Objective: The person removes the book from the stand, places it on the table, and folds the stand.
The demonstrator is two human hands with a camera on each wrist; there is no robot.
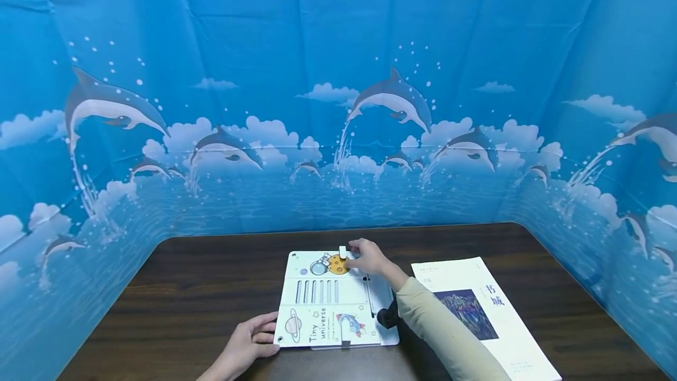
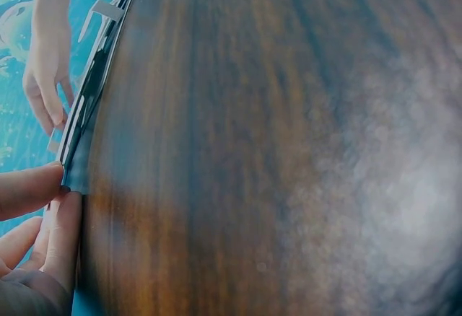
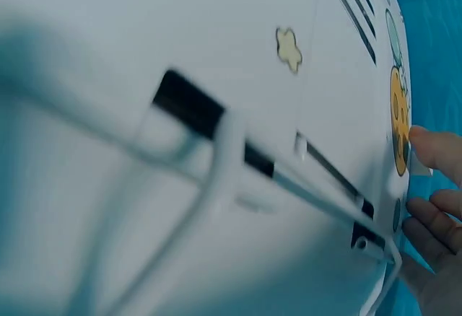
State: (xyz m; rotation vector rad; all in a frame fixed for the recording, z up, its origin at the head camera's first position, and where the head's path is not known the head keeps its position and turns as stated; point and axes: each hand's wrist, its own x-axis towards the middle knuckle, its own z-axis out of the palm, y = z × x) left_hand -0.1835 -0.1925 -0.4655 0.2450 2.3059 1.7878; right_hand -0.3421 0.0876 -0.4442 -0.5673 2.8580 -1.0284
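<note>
A white book stand [image 1: 317, 316] with cartoon planets, a rocket and "Tiny universe" lettering lies on the dark table, nearly flat. At its lower left corner my left hand [image 1: 248, 343] pinches the edge between thumb and fingers; the left wrist view shows these fingers [image 2: 65, 229] at the thin rim. My right hand [image 1: 368, 257] grips the far edge near the yellow moon picture, its thumb beside a white clip [image 1: 342, 252]. In the right wrist view the thumb [image 3: 437, 150] is at the rim and a wire bracket [image 3: 310, 193] crosses the panel.
A white book [image 1: 508, 322] with a dark picture on its cover lies right of the stand, partly under my right sleeve [image 1: 439, 322]. The wood-grain table [image 1: 201, 287] ends at a blue dolphin curtain [image 1: 275, 193] behind and at both sides.
</note>
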